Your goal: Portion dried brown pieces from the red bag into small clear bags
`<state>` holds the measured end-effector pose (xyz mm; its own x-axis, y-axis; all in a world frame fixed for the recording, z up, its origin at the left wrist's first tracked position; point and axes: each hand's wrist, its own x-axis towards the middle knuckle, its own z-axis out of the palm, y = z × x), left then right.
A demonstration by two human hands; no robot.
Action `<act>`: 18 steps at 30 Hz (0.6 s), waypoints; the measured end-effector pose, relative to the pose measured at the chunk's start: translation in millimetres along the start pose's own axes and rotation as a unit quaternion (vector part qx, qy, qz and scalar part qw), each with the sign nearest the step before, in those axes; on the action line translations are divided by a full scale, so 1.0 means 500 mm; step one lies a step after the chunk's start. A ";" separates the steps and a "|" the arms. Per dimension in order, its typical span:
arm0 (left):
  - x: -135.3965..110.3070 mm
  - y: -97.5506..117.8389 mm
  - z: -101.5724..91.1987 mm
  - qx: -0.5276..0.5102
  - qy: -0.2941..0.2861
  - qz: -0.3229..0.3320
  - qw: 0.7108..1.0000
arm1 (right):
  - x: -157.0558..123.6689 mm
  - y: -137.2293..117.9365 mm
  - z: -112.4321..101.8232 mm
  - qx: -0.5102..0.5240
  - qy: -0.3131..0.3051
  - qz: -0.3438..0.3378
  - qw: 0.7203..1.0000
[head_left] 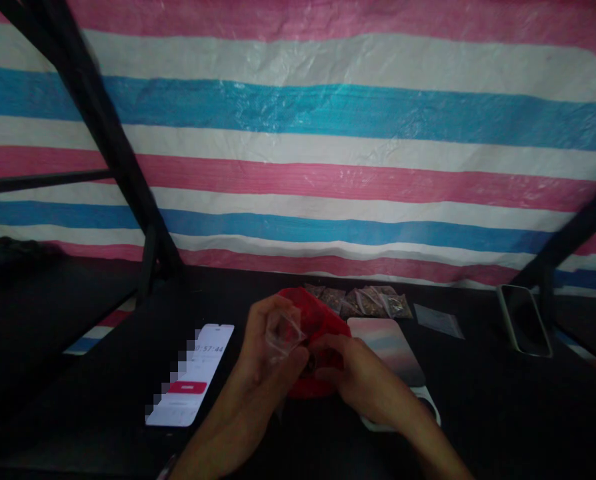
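Observation:
My left hand (265,347) is closed on a small clear plastic bag (284,331), held up in front of a red bowl (323,319) on the dark table. My right hand (351,367) reaches into the bowl's front edge, its fingers pinched together by the bag's mouth. What those fingers hold is too small and dark to make out. Behind the bowl lie several small clear bags filled with brown bits (363,301).
A phone (193,377) with a lit timer screen lies to the left. A shiny scale plate (393,347) sits right of the bowl, an empty clear bag (438,321) beyond it, a dark phone (525,320) at far right. Black frame bars (103,133) and a striped tarp stand behind.

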<state>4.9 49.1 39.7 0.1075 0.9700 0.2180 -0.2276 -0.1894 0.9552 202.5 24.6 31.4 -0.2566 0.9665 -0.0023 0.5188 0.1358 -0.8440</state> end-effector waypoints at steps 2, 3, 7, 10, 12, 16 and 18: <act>-0.008 -0.025 0.018 0.050 -0.027 -0.017 0.998 | 0.007 0.004 -0.011 0.031 0.023 0.010 0.999; -0.009 -0.037 0.021 0.075 -0.035 -0.033 0.996 | 0.010 0.006 -0.016 0.043 0.041 0.009 0.998; 0.000 -0.080 0.012 0.170 -0.043 -0.064 0.982 | 0.015 0.009 -0.032 0.079 0.098 -0.035 0.991; 0.005 -0.107 0.007 0.202 -0.060 -0.066 0.975 | 0.010 0.002 -0.029 0.080 0.098 -0.064 0.990; 0.004 -0.125 0.008 0.204 -0.073 -0.054 0.975 | 0.005 -0.006 -0.022 0.033 0.091 -0.076 0.992; -0.003 -0.160 0.014 0.187 -0.089 -0.002 0.978 | -0.001 -0.018 -0.012 -0.056 0.070 -0.116 0.989; -0.006 -0.171 0.016 0.188 -0.092 0.021 0.978 | -0.002 -0.019 -0.012 -0.064 0.057 -0.147 0.985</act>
<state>32.0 61.2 -40.8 0.2861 0.9226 0.2588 0.1320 -0.3055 0.9430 202.9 23.6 42.9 -0.3212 0.8985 0.2992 0.5367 0.4330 -0.7242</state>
